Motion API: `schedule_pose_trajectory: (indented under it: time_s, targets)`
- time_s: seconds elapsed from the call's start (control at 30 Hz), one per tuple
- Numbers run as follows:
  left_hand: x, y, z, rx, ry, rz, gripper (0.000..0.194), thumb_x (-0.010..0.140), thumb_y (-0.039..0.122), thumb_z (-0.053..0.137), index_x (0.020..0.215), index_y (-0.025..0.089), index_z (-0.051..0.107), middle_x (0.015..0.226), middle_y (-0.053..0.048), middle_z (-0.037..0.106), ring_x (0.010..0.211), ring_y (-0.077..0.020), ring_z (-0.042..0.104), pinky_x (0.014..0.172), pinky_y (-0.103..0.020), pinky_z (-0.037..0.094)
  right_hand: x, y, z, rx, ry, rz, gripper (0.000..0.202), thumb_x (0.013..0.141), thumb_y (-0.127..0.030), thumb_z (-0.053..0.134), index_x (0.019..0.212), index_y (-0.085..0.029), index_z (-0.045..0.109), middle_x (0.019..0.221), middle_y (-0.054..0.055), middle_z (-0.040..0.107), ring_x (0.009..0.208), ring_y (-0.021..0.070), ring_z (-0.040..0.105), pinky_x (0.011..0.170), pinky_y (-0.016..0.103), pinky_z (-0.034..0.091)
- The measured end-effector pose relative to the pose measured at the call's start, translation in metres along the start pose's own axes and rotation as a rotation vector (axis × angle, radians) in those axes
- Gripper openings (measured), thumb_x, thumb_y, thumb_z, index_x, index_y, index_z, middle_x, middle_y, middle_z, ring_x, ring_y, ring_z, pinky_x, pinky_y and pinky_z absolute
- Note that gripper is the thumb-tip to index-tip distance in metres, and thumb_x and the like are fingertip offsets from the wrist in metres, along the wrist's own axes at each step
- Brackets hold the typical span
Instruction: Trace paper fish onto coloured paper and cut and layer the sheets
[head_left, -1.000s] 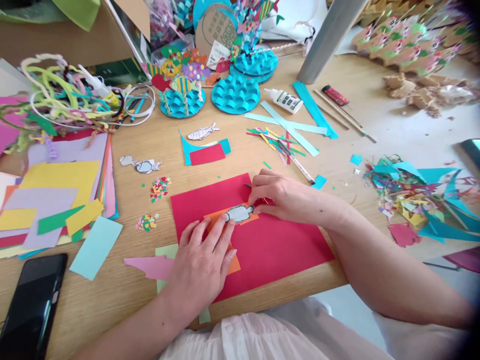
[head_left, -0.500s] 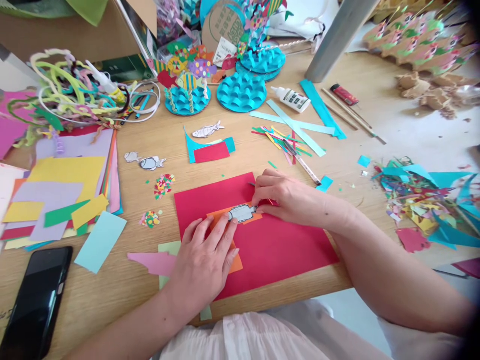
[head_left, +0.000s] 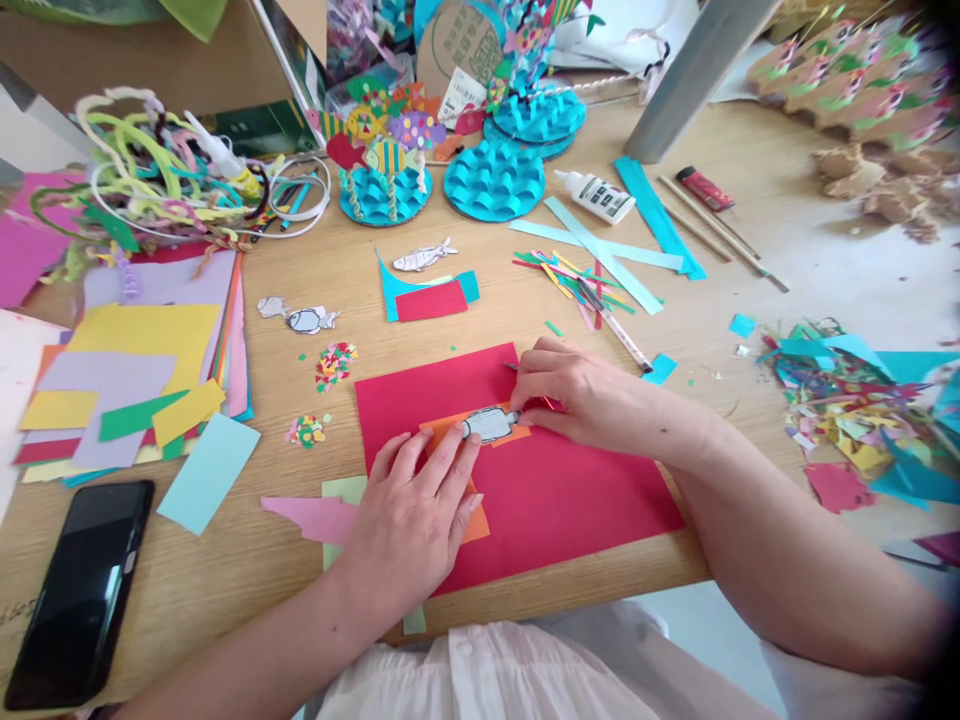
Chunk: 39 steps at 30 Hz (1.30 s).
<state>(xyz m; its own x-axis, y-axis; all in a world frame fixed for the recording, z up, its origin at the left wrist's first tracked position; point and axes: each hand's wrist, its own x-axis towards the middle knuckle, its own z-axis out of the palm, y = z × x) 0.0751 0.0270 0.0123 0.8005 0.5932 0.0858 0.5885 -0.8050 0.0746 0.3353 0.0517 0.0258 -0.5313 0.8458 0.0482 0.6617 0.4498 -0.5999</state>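
Note:
A grey-blue fish cutout (head_left: 489, 425) with dark outlines lies on orange paper (head_left: 474, 528), which rests on a larger red sheet (head_left: 570, 510). My left hand (head_left: 416, 500) is laid flat with fingers stretched over the orange paper, fingertips at the fish's left end. At the opposite end, the bent fingers of my right hand (head_left: 559, 385) pinch close to the tail. A slim red, pen-like tool (head_left: 553, 404) with a dark tip shows in part under that hand; the palm and fingers hide the rest.
Left are stacked coloured papers (head_left: 150, 340) and a phone (head_left: 79, 590). Ahead lie confetti (head_left: 335, 366), more fish cutouts (head_left: 311, 319), paper strips (head_left: 600, 255), a pen (head_left: 619, 330) and a glue bottle (head_left: 598, 196). Blue discs (head_left: 495, 180) stand behind, a metal pole (head_left: 694, 85) and scraps (head_left: 847, 400) rightward.
The whole view has shifted slightly, so everything appears a little further right. Both hands keep nearly the same places on the paper and the fish cutout.

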Motion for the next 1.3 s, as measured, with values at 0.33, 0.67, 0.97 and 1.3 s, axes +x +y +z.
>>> schedule_pose_trajectory:
  time_s: [0.33, 0.67, 0.97, 1.3]
  targets:
    - [0.0015, 0.0006, 0.0002, -0.009, 0.010, 0.004, 0.045, 0.097, 0.030, 0.047, 0.140, 0.017, 0.051, 0.144, -0.002, 0.052, 0.115, -0.0291, 0.046, 0.099, -0.046, 0.039, 0.0010, -0.0018, -0.0024, 0.002, -0.018, 0.005, 0.015, 0.086, -0.008, 0.058, 0.087, -0.016, 0.071, 0.081, 0.007, 0.059, 0.087, 0.0220, 0.049, 0.078, 0.034, 0.040]
    - [0.0024, -0.0005, -0.0015, -0.012, -0.002, 0.011, 0.044, 0.096, 0.029, 0.049, 0.138, 0.017, 0.053, 0.146, 0.000, 0.051, 0.115, -0.0294, 0.045, 0.099, -0.047, 0.040, 0.0005, -0.0012, -0.0040, -0.003, -0.034, 0.001, 0.017, 0.085, -0.008, 0.057, 0.087, -0.017, 0.071, 0.082, 0.008, 0.060, 0.089, 0.0231, 0.050, 0.079, 0.035, 0.041]
    - [0.0014, 0.0001, -0.0013, -0.003, 0.000, 0.010, 0.045, 0.096, 0.029, 0.050, 0.139, 0.017, 0.052, 0.145, -0.002, 0.052, 0.116, -0.0286, 0.046, 0.099, -0.047, 0.040, 0.0004, -0.0018, -0.0024, -0.014, -0.027, 0.007, 0.017, 0.083, -0.006, 0.058, 0.085, -0.017, 0.071, 0.082, 0.008, 0.059, 0.089, 0.0232, 0.049, 0.079, 0.035, 0.040]
    - [0.0005, 0.0004, -0.0010, -0.001, 0.003, 0.010, 0.045, 0.097, 0.030, 0.048, 0.139, 0.017, 0.052, 0.146, 0.000, 0.050, 0.117, -0.0295, 0.046, 0.101, -0.047, 0.038, -0.0001, -0.0017, -0.0018, -0.013, -0.018, 0.003, 0.017, 0.086, -0.010, 0.056, 0.085, -0.019, 0.070, 0.082, 0.008, 0.059, 0.087, 0.0231, 0.049, 0.078, 0.035, 0.040]
